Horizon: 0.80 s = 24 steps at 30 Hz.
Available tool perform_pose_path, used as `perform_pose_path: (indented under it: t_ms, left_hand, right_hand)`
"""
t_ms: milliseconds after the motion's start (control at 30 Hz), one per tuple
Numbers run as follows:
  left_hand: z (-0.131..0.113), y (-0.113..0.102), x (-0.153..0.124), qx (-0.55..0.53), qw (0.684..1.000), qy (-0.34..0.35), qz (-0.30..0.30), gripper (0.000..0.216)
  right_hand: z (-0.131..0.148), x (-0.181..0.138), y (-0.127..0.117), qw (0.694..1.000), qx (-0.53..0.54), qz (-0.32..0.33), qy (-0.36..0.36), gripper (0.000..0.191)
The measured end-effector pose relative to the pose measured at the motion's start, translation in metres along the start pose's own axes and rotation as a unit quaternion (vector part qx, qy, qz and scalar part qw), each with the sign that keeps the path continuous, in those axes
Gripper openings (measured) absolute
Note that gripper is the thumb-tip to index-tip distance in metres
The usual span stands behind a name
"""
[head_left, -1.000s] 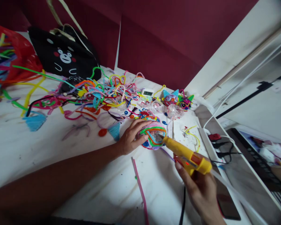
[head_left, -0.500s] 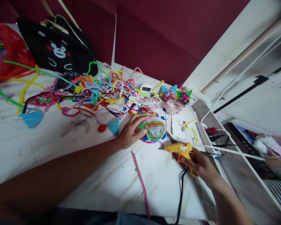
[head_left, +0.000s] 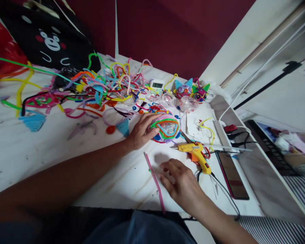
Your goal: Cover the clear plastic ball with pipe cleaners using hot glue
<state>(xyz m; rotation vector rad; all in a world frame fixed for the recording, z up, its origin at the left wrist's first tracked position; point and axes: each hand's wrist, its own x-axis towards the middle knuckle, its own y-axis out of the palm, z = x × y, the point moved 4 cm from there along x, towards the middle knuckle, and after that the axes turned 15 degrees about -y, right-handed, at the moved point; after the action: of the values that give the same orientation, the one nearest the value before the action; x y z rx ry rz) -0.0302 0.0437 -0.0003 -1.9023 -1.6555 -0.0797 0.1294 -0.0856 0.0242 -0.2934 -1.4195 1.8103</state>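
My left hand [head_left: 141, 131] rests on a clear ball wrapped in rainbow pipe cleaners [head_left: 166, 127], its fingers curled over the ball's left side and holding it against the white table [head_left: 40, 149]. My right hand [head_left: 181, 183] hovers low over the table with fingers spread and empty, its fingertips close to a pink pipe cleaner [head_left: 155, 183] lying in front of me. The yellow glue gun [head_left: 195, 151] lies on the table to the right of the ball, its black cord trailing toward the table's edge.
A tangled heap of coloured pipe cleaners [head_left: 99, 91] covers the table's back left, with a black bear-face bag [head_left: 48, 40] behind. Two finished cat-faced balls [head_left: 191, 92], clear balls [head_left: 168, 99], a small digital timer [head_left: 157, 84], a phone [head_left: 231, 174] and a power strip [head_left: 231, 130] lie at right.
My right hand set the glue gun down on the table beside the ball, let go and moved left toward the pink pipe cleaner. My left hand stayed on the ball.
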Motion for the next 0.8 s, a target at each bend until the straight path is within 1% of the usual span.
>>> perform_pose_path:
  t_ms: [100, 200, 267, 433, 567, 633, 733, 800]
  left_hand:
    - [0.001, 0.000, 0.000, -0.002, 1.000, 0.005, -0.002, 0.047]
    - [0.001, 0.000, 0.000, -0.007, 1.000, 0.004, 0.000, 0.047]
    - [0.001, 0.000, 0.000, -0.009, 1.000, 0.001, 0.001, 0.047]
    - [0.001, 0.000, 0.000, -0.014, 1.000, 0.007, 0.001, 0.046]
    - [0.002, 0.000, -0.001, -0.022, 1.000, 0.010, -0.005, 0.046]
    - [0.003, 0.000, -0.001, -0.023, 1.000, 0.007, -0.003, 0.046]
    - [0.004, 0.000, -0.002, -0.028, 1.000, 0.005, 0.000, 0.047]
    - [0.004, 0.000, -0.002, -0.030, 1.000, 0.003, 0.001, 0.047]
  right_hand:
    - [0.003, 0.013, 0.017, 0.998, -0.049, 0.033, -0.012, 0.014]
    - [-0.002, 0.018, 0.027, 0.996, -0.064, 0.064, -0.003, 0.009]
    - [-0.003, 0.019, 0.030, 0.996, -0.057, 0.070, 0.003, 0.006]
    - [-0.004, 0.018, 0.028, 0.997, -0.033, 0.066, 0.010, 0.009]
    - [-0.007, 0.016, 0.016, 0.995, 0.083, 0.040, 0.041, 0.011]
    - [-0.008, 0.015, 0.006, 0.990, 0.137, 0.014, 0.042, 0.010]
    - [-0.006, 0.015, -0.011, 0.988, 0.149, -0.042, 0.007, 0.006]
    - [-0.004, 0.015, -0.022, 0.989, 0.120, -0.082, -0.027, 0.010]
